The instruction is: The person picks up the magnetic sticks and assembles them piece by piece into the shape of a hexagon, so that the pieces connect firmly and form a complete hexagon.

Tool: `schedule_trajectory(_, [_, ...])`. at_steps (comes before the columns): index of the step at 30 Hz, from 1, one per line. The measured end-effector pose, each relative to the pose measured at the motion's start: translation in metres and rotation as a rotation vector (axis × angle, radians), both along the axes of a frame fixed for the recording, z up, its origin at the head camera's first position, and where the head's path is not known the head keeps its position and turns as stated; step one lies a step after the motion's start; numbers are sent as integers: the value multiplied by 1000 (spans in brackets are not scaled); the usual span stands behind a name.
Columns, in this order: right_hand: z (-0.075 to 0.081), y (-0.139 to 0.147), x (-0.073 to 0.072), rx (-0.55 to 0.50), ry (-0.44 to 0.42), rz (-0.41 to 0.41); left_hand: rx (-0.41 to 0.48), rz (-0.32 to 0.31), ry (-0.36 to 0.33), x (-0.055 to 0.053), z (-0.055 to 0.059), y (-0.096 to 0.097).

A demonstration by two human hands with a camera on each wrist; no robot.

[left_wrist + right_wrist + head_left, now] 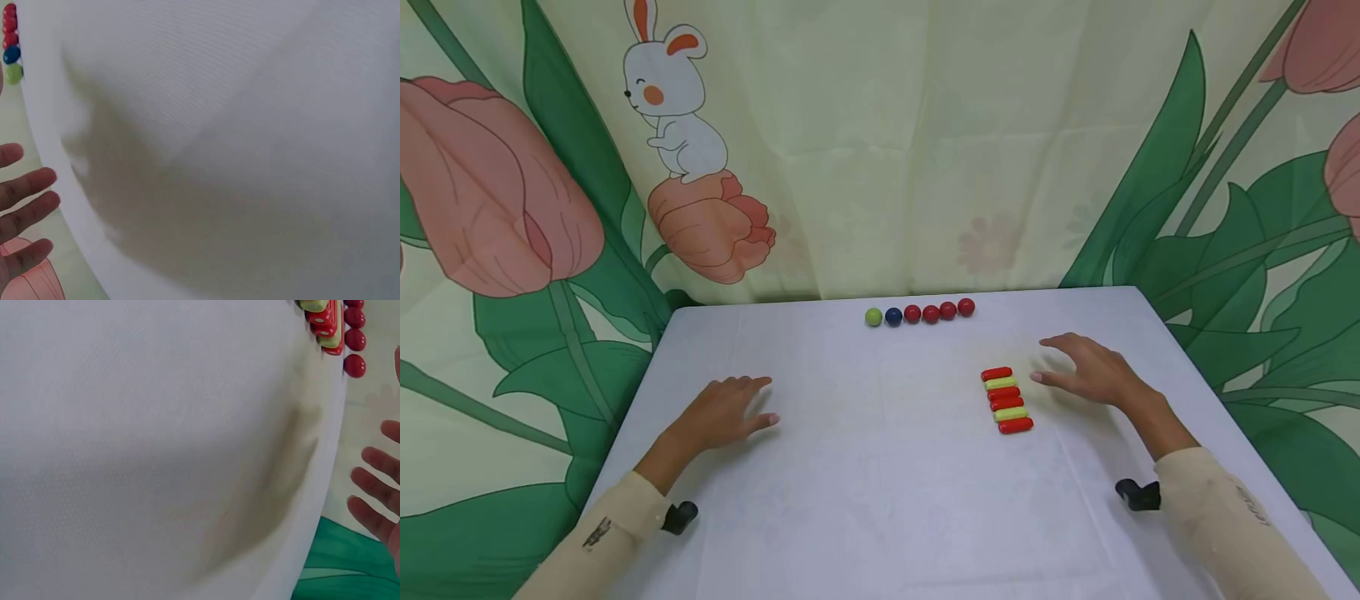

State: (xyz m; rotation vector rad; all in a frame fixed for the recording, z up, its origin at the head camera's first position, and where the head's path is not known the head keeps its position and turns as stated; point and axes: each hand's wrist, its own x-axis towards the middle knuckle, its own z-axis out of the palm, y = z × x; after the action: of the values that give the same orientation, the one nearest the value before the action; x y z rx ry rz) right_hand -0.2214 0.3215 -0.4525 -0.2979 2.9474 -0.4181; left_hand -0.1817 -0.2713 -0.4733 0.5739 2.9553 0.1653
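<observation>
My left hand [722, 412] hovers over the left part of the table with fingers apart and nothing in its grasp; its fingers [28, 215] show at the edge of the left wrist view. On the other side, my right hand [1093, 372] is held above the cloth, also holding nothing, just right of a column of short rods. That column mixes red rods [1015, 426] and yellow-green rods [1011, 413], lying side by side. Along the far edge runs a row of balls: one green ball [873, 317], one dark blue ball [892, 317], then several red balls [931, 314].
A white cloth covers the table [850, 492]. Behind it hangs a curtain [880, 167] printed with tulips and a rabbit. Black wrist devices stick out from the left cuff [680, 517] and the right cuff [1138, 495].
</observation>
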Motion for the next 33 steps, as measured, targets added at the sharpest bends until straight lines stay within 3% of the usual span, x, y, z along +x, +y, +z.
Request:
schedule_trajectory(16, [-5, -8, -7, -169, -64, 3, 76, -138, 14, -18, 7, 55])
schedule_trajectory(26, [-9, -12, -7, -210, -60, 52, 105, -155, -48, -28, 6, 84])
schedule_trajectory(33, [-13, -17, -12, -241, -54, 75, 144, -173, -89, -40, 9, 105])
